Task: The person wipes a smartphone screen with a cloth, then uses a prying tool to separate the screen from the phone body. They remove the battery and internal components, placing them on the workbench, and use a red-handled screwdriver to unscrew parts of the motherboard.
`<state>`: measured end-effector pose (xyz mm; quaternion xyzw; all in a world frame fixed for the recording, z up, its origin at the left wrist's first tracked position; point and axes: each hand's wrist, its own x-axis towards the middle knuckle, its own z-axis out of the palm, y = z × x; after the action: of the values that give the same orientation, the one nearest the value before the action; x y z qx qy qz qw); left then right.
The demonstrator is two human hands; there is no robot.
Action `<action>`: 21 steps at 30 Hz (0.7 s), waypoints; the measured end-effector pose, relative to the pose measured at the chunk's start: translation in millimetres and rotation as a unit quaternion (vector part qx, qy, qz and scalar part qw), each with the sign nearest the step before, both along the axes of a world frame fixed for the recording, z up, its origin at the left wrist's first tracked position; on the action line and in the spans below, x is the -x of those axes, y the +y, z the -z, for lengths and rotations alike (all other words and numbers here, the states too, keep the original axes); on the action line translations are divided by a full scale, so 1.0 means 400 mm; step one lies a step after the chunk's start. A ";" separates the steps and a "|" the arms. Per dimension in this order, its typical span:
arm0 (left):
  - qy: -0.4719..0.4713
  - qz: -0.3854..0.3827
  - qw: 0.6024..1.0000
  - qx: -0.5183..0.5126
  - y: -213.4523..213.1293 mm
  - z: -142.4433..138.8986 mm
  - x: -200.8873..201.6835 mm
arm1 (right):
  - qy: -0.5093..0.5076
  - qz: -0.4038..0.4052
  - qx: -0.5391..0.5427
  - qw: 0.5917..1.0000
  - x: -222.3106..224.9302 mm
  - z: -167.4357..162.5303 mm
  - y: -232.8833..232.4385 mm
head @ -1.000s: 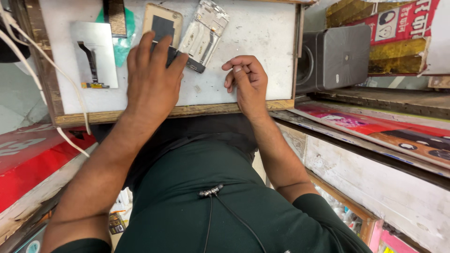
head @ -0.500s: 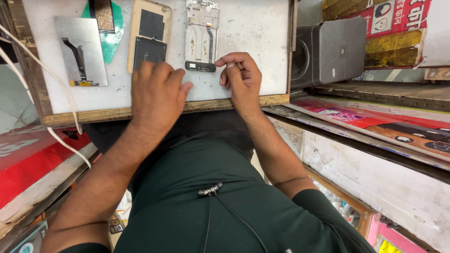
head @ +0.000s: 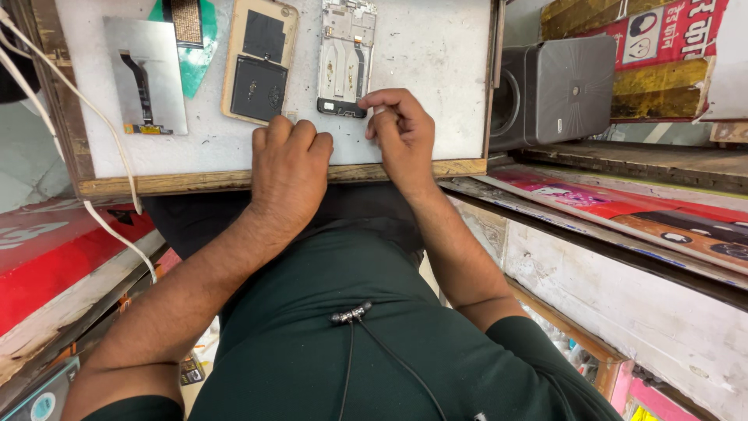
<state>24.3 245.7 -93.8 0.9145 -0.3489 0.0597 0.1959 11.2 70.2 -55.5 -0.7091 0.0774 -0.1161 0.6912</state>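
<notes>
Left hand (head: 288,168) has slid off the gold back cover (head: 259,61), now curled, empty; right hand (head: 401,136) pinches at the phone frame (head: 346,56) just above it.

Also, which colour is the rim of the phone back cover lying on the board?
Gold, with dark patches inside; the head view shows the back cover best.

Dark green short-sleeved shirt (head: 327,351), bare forearms, thin black clip-on cable (head: 366,343) at the chest.
</notes>
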 end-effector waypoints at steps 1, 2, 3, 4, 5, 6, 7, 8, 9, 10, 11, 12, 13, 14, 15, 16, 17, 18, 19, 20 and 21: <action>0.001 0.000 1.000 -0.008 -0.002 0.000 0.002 | -0.009 0.005 0.040 0.999 0.000 0.002 0.006; 0.003 -0.004 1.000 0.008 -0.001 0.000 0.003 | -0.019 0.010 0.080 0.997 -0.001 0.002 0.012; 0.005 -0.006 1.000 0.025 0.002 -0.001 0.003 | -0.013 0.012 0.140 0.990 0.000 0.001 0.017; 0.008 -0.008 0.999 0.041 0.009 -0.003 0.001 | -0.006 0.016 0.201 0.979 0.003 -0.001 0.020; 0.006 -0.025 0.999 0.039 0.022 -0.005 -0.003 | 0.001 0.020 0.261 0.965 0.003 -0.001 0.022; 0.004 -0.041 0.998 0.036 0.042 -0.008 -0.010 | -0.023 0.010 0.330 0.944 0.001 -0.001 0.025; 0.003 -0.057 0.998 0.033 0.064 -0.010 -0.019 | -0.045 0.001 0.397 0.917 0.001 0.000 0.026; 0.003 -0.086 0.996 0.021 0.090 -0.013 -0.031 | -0.064 -0.009 0.463 0.884 0.001 0.001 0.028; 0.003 -0.118 0.993 0.009 0.118 -0.016 -0.043 | -0.055 -0.018 0.482 0.874 0.001 0.003 0.032; 0.006 -0.124 0.992 0.008 0.142 -0.018 -0.052 | -0.047 -0.028 0.501 0.864 0.000 0.006 0.036; 0.008 -0.133 0.991 0.008 0.166 -0.020 -0.062 | -0.042 -0.039 0.519 0.853 -0.001 0.008 0.039; 0.009 -0.142 0.990 0.008 0.183 -0.021 -0.069 | -0.036 -0.041 0.520 0.853 -0.002 0.011 0.041; 0.017 -0.133 0.991 0.002 0.194 -0.021 -0.074 | -0.031 -0.043 0.520 0.852 -0.004 0.014 0.043; 0.026 -0.125 0.992 -0.004 0.201 -0.021 -0.078 | -0.027 -0.045 0.521 0.852 -0.007 0.016 0.044; 0.036 -0.116 0.993 -0.010 0.203 -0.022 -0.080 | -0.026 -0.037 0.532 0.845 -0.010 0.019 0.044; 0.040 -0.111 0.993 -0.006 0.201 -0.022 -0.080 | -0.022 -0.029 0.544 0.839 -0.011 0.021 0.041; 0.044 -0.105 0.994 -0.001 0.195 -0.021 -0.078 | -0.018 -0.021 0.555 0.831 -0.012 0.021 0.038; 0.047 -0.097 0.994 0.005 0.187 -0.022 -0.075 | 0.008 -0.023 0.536 0.844 -0.012 0.021 0.034; 0.044 -0.094 0.994 0.011 0.178 -0.022 -0.072 | 0.033 -0.024 0.515 0.856 -0.013 0.020 0.028; 0.041 -0.092 0.995 0.017 0.168 -0.023 -0.068 | 0.058 -0.026 0.495 0.867 -0.012 0.020 0.024; 0.038 -0.089 0.995 0.023 0.160 -0.025 -0.064 | 0.050 -0.023 0.495 0.867 -0.010 0.019 0.018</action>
<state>49.9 309.6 -84.0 0.9386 -0.2573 0.0501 0.2242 15.1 77.6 -63.3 -0.9645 0.0278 -0.0880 0.2473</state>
